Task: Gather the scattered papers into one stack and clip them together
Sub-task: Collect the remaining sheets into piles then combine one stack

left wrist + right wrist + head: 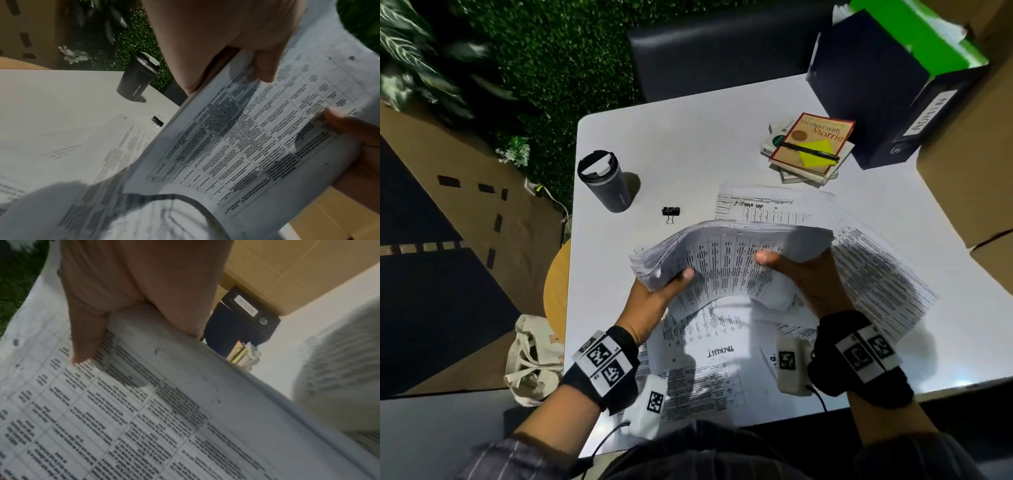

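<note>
I hold a thick stack of papers (726,253) lifted above the tabletop (688,154), my left hand (654,294) gripping its edge at nine o'clock with the thumb on top, my right hand (801,274) gripping the edge at three o'clock the same way. Loose sheets (702,363) lie flat beneath. The binder clip (671,212) sits at eleven o'clock, just beside the tumbler (607,183); books (808,147) lie at one o'clock.

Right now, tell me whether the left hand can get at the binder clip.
Probably not yet. The left hand grips the paper stack, so it isn't free. The binder clip lies on bare table beyond the stack, nothing around it.
</note>
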Available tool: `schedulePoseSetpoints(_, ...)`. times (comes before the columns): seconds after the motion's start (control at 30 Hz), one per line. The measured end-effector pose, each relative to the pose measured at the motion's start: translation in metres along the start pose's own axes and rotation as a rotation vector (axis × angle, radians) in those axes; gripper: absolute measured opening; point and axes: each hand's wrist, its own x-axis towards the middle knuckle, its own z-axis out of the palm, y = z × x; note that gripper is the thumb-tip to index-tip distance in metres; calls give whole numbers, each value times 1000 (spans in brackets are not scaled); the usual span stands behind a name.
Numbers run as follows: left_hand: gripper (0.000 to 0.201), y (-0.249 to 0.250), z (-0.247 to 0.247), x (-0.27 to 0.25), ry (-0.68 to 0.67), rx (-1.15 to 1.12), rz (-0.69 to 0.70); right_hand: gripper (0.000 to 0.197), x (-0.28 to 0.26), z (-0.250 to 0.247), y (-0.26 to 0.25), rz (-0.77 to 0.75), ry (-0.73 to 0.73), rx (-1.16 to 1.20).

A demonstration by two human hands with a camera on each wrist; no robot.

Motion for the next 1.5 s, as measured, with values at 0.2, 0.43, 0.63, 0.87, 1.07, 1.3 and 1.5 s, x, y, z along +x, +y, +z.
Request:
schedulePoseSetpoints(0.2,69,14,-3,-9,-15,65,109,65,-3,-5,26,209,-7,-70)
schedulePoseSetpoints(0.43,52,46,-9,-18,-105,218,395,65,0,-5,29,186,3,-86)
schedulePoseSetpoints(0.63,49,31,-17,-12,-131,135,248,65,2,-6,32,199,-53,-116)
schedulePoseSetpoints(0.87,33,-16,-8,-5,-82,304,-124,30,7,4,32,226,-80,-81)
schedulePoseSetpoints(1.07,41,-23,-24,0,140,223,-33,45,20,-6,70,266,-130,-383)
schedulePoseSetpoints(1.3,30,-17,-97,-38,341,235,18,39,21,-42,126,472,294,-744)
schedulePoseSetpoints(1.5,8,-31,-133,-75,459,182,-69,67,28,-29,137,521,301,-1139)
